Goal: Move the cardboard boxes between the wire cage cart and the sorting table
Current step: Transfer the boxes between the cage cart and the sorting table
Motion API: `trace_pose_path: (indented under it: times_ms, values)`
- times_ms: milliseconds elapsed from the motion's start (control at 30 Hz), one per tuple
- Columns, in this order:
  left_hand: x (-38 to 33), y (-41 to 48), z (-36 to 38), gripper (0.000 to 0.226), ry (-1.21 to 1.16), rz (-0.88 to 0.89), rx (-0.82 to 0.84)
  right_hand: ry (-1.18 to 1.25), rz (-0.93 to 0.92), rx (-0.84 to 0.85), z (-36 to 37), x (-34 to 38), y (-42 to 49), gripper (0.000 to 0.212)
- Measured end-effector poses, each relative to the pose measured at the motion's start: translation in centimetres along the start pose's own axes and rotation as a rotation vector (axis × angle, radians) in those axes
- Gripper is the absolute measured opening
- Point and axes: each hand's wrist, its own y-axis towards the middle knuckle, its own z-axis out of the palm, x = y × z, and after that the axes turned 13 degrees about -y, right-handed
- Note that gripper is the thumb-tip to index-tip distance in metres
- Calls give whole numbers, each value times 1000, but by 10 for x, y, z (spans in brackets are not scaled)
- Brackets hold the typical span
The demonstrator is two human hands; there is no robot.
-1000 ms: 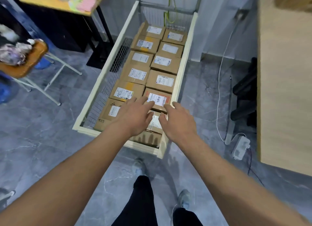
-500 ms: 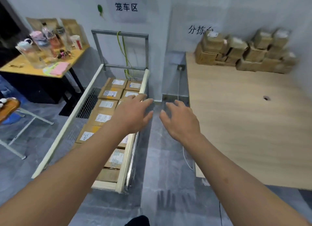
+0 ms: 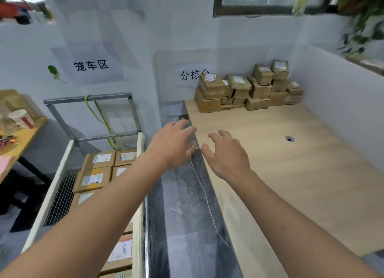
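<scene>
Both hands reach forward empty, fingers spread and loosely bent. The left hand (image 3: 172,147) hangs over the floor (image 3: 182,205), the right hand (image 3: 226,155) over the surface (image 3: 301,174) edge. Cardboard boxes (image 3: 94,179) lie flat in the wire cage cart (image 3: 52,194) below-left of the left hand. A further stack (image 3: 245,88), seemingly two or three high, sits well beyond the right hand.

Two hands (image 3: 172,144) are showing; roughly fifteen boxes (image 3: 211,84) are sitting on one surface (image 3: 291,174), at least six more in one cart (image 3: 60,174).
</scene>
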Motion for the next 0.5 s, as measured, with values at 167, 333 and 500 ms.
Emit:
trace_pose_path:
  times_ms: [167,333,500]
  values:
    - [18,83,-1,50,-20,50,62,5,76,24,2,-11,69,50]
    - [31,159,12,48,-16,48,63,17,103,28,14,-36,141,48]
    - [32,225,25,47,-28,15,82,38,105,47,25,-57,204,47]
